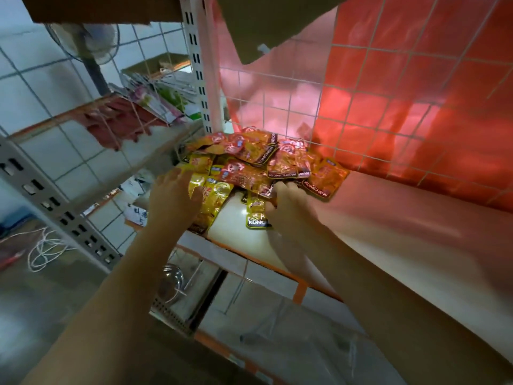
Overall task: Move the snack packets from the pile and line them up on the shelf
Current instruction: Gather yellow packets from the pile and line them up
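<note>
A pile of red and yellow snack packets (pixel 258 159) lies in the back left corner of the white shelf (pixel 388 232), against the wire grid. My left hand (pixel 173 194) rests on the yellow packets (pixel 215 194) at the pile's left front edge, fingers curled over them. My right hand (pixel 287 207) reaches into the pile's front, its fingers on a yellow packet (pixel 256 215) and under a red packet (pixel 249 177). Whether either hand truly grips a packet is unclear because of blur.
A wire grid (pixel 361 107) with red plastic sheeting behind it backs the shelf. A white perforated upright (pixel 198 59) stands left of the pile. Cardboard (pixel 266 20) hangs overhead. A neighbouring shelf (pixel 125 126) at left holds other packets. Lower shelves and a metal bowl (pixel 170 279) lie below.
</note>
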`<state>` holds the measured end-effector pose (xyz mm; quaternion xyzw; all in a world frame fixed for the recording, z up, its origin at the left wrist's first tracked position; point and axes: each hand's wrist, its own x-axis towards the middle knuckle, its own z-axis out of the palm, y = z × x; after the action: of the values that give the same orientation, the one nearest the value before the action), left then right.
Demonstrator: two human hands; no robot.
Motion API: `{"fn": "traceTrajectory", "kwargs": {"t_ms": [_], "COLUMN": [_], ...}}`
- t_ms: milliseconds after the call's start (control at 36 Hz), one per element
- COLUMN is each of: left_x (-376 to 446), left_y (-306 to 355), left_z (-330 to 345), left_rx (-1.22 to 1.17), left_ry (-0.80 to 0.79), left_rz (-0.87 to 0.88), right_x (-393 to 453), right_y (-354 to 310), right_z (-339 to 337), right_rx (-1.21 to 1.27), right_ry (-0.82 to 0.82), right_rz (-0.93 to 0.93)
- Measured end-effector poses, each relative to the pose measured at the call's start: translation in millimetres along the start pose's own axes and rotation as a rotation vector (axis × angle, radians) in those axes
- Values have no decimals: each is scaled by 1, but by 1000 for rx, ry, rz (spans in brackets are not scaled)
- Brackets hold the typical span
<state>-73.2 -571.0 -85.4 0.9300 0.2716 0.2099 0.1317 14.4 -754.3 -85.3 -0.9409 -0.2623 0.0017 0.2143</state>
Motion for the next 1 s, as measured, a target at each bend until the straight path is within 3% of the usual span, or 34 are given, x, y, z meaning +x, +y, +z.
{"fn": "traceTrajectory", "kwargs": {"t_ms": [167,611,861,1000], "left_x": [12,17,6,-4], "left_y": [-18,-22,4,31], "left_z": [5,8,-9,-6], "left_rx": [27,-96,-419,-701], "left_ry": [-191,-81,-112,-199], "left_rz": [-155,-237,-158,-121], "right_x": [12,16,0,-14], "right_y": [-8,-2,27,46], "right_z": [12,8,-14,-25], "right_rx": [-101,287,648,657], "right_ry": [-33,-95,-91,-92], "right_rz": [111,242,383,355]}}
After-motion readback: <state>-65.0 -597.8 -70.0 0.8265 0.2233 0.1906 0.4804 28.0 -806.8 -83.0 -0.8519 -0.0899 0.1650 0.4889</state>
